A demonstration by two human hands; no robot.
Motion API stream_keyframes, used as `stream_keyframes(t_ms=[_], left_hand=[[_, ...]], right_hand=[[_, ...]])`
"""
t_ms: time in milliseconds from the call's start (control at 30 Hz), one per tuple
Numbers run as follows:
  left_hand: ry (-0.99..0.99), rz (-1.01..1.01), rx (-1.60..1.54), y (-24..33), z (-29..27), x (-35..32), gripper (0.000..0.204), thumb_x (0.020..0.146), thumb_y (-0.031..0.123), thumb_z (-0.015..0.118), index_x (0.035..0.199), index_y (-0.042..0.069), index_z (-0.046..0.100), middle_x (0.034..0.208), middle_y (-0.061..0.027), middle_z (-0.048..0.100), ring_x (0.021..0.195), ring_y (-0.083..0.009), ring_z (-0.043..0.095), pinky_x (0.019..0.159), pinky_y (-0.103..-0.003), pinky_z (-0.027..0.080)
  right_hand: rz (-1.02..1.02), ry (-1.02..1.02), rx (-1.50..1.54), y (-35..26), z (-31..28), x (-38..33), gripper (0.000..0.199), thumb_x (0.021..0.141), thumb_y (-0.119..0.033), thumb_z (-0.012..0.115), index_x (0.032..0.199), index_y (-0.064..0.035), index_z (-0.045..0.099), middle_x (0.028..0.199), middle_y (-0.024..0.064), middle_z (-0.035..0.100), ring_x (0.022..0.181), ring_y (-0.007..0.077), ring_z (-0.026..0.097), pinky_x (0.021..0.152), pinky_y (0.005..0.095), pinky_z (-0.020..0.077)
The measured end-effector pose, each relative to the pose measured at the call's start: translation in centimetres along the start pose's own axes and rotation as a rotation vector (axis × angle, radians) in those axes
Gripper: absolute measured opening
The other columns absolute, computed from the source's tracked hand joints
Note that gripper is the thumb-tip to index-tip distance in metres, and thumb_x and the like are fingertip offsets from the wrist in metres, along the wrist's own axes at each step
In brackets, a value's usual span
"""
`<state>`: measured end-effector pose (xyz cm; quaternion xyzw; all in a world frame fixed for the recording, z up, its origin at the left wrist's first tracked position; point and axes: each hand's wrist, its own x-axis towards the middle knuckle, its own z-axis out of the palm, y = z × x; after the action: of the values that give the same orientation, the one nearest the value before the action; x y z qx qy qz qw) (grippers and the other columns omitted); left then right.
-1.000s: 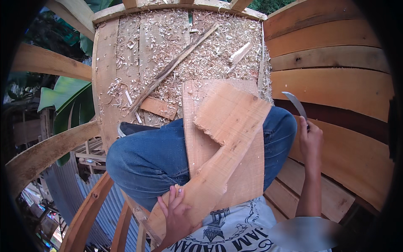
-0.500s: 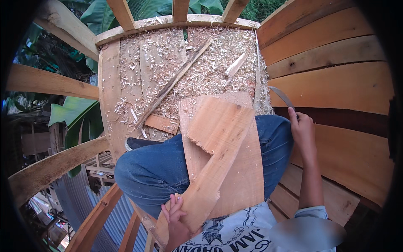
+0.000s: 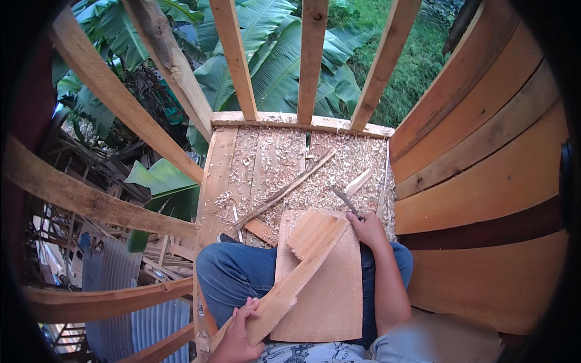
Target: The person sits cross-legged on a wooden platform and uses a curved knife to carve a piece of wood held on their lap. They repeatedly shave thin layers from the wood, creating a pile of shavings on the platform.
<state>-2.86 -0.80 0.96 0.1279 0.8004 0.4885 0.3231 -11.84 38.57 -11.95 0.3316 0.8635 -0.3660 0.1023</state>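
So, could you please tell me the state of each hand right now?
Left hand: holding the narrow end of the cut board.
Right hand: closed, holding the curved knife.

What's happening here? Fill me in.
Someone sits handling wood. The left hand grips the narrow end of a paddle-shaped piece of wood, which lies over a flat board across the legs. The right hand holds a curved knife by the wide end, its blade pointing out over the shavings on the floor. Whether the knife touches the wood is hard to tell.
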Motion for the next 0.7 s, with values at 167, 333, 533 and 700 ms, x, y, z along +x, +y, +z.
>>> stream_keyframes(t_ms=[167,333,533,700], left_hand=[[0.022,0.119,-0.01,-0.2,-0.3,0.3,0.056,0.062,0.0,0.064,0.114,0.005,0.045,0.139,-0.0268,0.045,0.139,-0.0413,0.033,0.113,-0.04,0.029],[0.045,0.105,-0.164,0.8,-0.5,-2.0,0.062,0.066,-0.008,0.057,0.125,0.003,0.043,0.145,-0.0212,0.043,0.141,-0.0301,0.032,0.115,-0.036,0.023],[0.143,0.171,-0.302,0.2,-1.3,-4.1,0.068,0.065,-0.01,0.047,0.132,0.002,0.041,0.128,-0.0105,0.053,0.124,-0.0189,0.049,0.104,-0.03,0.036],[0.195,0.147,-0.431,-1.0,-1.5,-6.4,0.069,0.063,-0.01,0.049,0.131,0.003,0.042,0.121,-0.009,0.058,0.117,-0.016,0.054,0.097,-0.028,0.042]], right_hand=[[-0.135,0.104,0.182,2.2,-0.3,0.6,0.048,0.083,-0.04,0.071,0.064,0.0037,0.064,0.053,0.0094,0.058,0.048,0.018,0.056,0.05,0.0364,0.0434],[-0.117,-0.032,0.34,1.6,-1.0,-0.9,0.045,0.085,-0.037,0.07,0.061,-0.0008,0.06,0.05,0.002,0.052,0.04,0.0126,0.046,0.039,0.0319,0.034],[-0.195,-0.167,0.327,1.8,-3.5,-3.9,0.042,0.087,-0.039,0.068,0.064,-0.0052,0.058,0.048,0.0007,0.049,0.035,0.0114,0.042,0.035,0.0297,0.029],[-0.276,-0.172,0.447,-0.4,-4.8,-8.3,0.037,0.087,-0.036,0.069,0.078,-0.0006,0.063,0.046,-0.0009,0.047,0.035,0.009,0.041,0.035,0.0274,0.0294]])
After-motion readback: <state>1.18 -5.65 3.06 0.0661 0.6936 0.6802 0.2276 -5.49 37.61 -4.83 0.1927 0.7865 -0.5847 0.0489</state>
